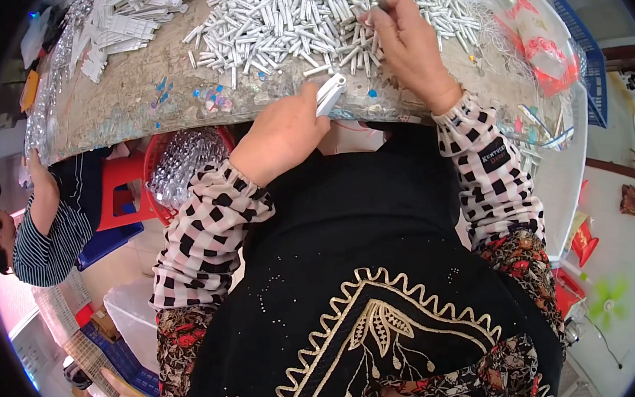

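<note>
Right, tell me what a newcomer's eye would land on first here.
First, the big heap of small white tubes spread over the far side of the worn table, with the right hand picking at its near edge. Next, the left hand at the table's near rim, gripping a white plastic piece. Below the table on the left sits a red basket full of clear shiny parts.

A worn grey table [123,102] carries a big heap of small white tubes [296,17] – they spill toward its near edge. White flat plastic pieces [121,23] lie at the far left, blue bits [209,99] near the edge, clear bags [536,39] on the right.
</note>
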Action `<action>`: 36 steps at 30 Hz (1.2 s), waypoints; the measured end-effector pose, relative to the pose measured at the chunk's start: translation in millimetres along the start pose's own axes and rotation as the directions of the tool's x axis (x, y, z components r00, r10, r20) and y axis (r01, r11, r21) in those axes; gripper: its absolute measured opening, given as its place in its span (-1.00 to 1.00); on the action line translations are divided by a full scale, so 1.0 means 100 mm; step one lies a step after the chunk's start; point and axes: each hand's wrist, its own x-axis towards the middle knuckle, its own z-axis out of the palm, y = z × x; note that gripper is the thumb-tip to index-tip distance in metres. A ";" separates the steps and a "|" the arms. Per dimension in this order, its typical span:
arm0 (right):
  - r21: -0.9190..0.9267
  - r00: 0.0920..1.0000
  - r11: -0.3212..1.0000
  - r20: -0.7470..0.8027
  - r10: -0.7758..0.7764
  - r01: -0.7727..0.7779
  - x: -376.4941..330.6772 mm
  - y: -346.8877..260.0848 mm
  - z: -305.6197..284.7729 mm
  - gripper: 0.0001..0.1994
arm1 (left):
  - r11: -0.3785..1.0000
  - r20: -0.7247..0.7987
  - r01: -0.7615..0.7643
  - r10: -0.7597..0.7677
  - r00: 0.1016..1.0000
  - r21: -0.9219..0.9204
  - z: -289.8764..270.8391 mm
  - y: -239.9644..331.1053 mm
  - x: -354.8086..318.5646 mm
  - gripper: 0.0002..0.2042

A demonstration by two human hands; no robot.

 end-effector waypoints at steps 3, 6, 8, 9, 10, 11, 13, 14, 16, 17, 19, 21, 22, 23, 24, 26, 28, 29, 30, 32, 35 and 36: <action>0.369 0.980 0.908 0.060 0.191 -0.199 -0.14 -0.04 -0.05 -0.83 | 0.997 -0.018 -0.067 0.068 0.998 0.041 0.01 -0.01 0.03 -0.71; 0.115 0.966 0.983 0.204 -0.162 0.141 -0.36 -0.09 -0.07 -0.89 | 0.995 -0.003 -0.080 0.080 0.997 0.054 -0.01 -0.02 0.05 -0.73; 0.114 0.956 0.983 0.242 -0.165 0.141 -0.40 -0.18 -0.08 -0.91 | 0.995 -0.001 -0.085 0.085 0.996 0.050 -0.03 -0.01 0.05 -0.73; 0.073 0.950 0.992 0.288 -0.120 0.103 -0.40 -0.20 -0.08 -0.90 | 0.996 0.014 -0.058 0.057 0.998 0.072 -0.04 0.01 0.05 -0.72; 0.031 0.940 0.997 0.333 -0.074 0.068 -0.40 -0.22 -0.08 -0.89 | 0.995 0.027 -0.030 0.028 0.999 0.095 -0.05 0.03 0.05 -0.72; 0.031 0.939 0.997 0.335 -0.076 0.070 -0.39 -0.22 -0.09 -0.89 | 0.995 0.025 -0.029 0.027 0.999 0.093 -0.05 0.05 0.05 -0.72; -0.009 0.920 0.980 0.346 -0.185 0.201 -0.34 -0.25 -0.11 -0.89 | 0.995 0.053 0.011 -0.016 0.998 0.102 -0.07 0.08 0.05 -0.71; -0.008 0.918 0.979 0.349 -0.188 0.203 -0.30 -0.28 -0.13 -0.89 | 0.995 0.050 0.013 -0.018 0.999 0.100 -0.08 0.09 0.05 -0.71; -0.200 0.799 0.872 0.529 -0.288 0.446 -0.20 -0.41 -0.21 -0.89 | 0.992 0.051 0.008 -0.014 0.999 0.126 -0.08 0.12 0.05 -0.73; -0.200 0.798 0.873 0.531 -0.285 0.445 -0.20 -0.43 -0.18 -0.89 | 0.992 0.053 0.008 -0.015 0.999 0.122 -0.07 0.10 0.04 -0.73; -0.254 0.696 0.748 0.621 -0.360 0.613 -0.17 -0.51 -0.10 -0.90 | 0.992 -0.009 -0.053 0.054 0.999 0.113 -0.04 0.09 0.02 -0.74; -0.273 0.652 0.696 0.667 -0.360 0.664 -0.16 -0.62 -0.05 -0.89 | 0.996 0.017 -0.060 0.059 0.998 0.070 -0.06 0.06 0.04 -0.76; -0.285 0.605 0.640 0.711 -0.358 0.713 -0.15 -0.67 -0.04 -0.88 | 0.998 0.042 -0.064 0.063 0.997 0.029 -0.06 0.05 0.04 -0.78; -0.288 0.607 0.639 0.710 -0.358 0.714 -0.11 -0.69 -0.07 -0.88 | 0.997 0.040 -0.067 0.066 0.997 0.030 -0.06 0.05 0.02 -0.78; -0.222 0.605 0.753 0.745 -0.279 0.620 -0.05 -0.71 -0.10 -0.88 | 0.997 0.018 -0.067 0.066 0.998 0.031 -0.06 0.06 0.00 -0.78; -0.159 0.589 0.847 0.781 -0.206 0.507 0.07 -0.68 -0.09 -0.87 | 0.997 -0.007 -0.066 0.066 0.998 0.035 -0.07 0.06 -0.01 -0.78; -0.349 0.642 0.897 0.760 0.102 0.270 0.15 -0.62 0.00 -0.87 | 0.995 0.013 -0.057 0.056 0.998 0.079 -0.05 0.05 0.03 -0.77; -0.309 0.680 0.898 0.733 0.014 0.314 0.11 -0.60 0.01 -0.85 | 0.995 0.015 -0.058 0.056 0.998 0.079 -0.02 0.02 0.01 -0.77; -0.314 0.683 0.896 0.730 0.017 0.313 0.08 -0.55 0.02 -0.85 | 0.991 -0.041 -0.107 0.111 0.993 0.077 0.00 -0.02 0.01 -0.77; -0.217 0.703 0.863 0.682 -0.201 0.457 0.03 -0.45 0.03 -0.85 | 0.984 -0.096 -0.162 0.169 0.981 0.078 0.03 -0.07 0.03 -0.76; -0.202 0.771 0.928 0.624 -0.123 0.312 0.17 -0.60 -0.08 -0.79 | 0.987 -0.085 -0.143 0.149 0.985 0.078 0.05 -0.10 0.03 -0.77; -0.193 0.770 0.930 0.625 -0.129 0.312 0.22 -0.62 -0.07 -0.79 | 0.990 -0.059 -0.130 0.134 0.989 0.062 0.00 -0.05 0.01 -0.76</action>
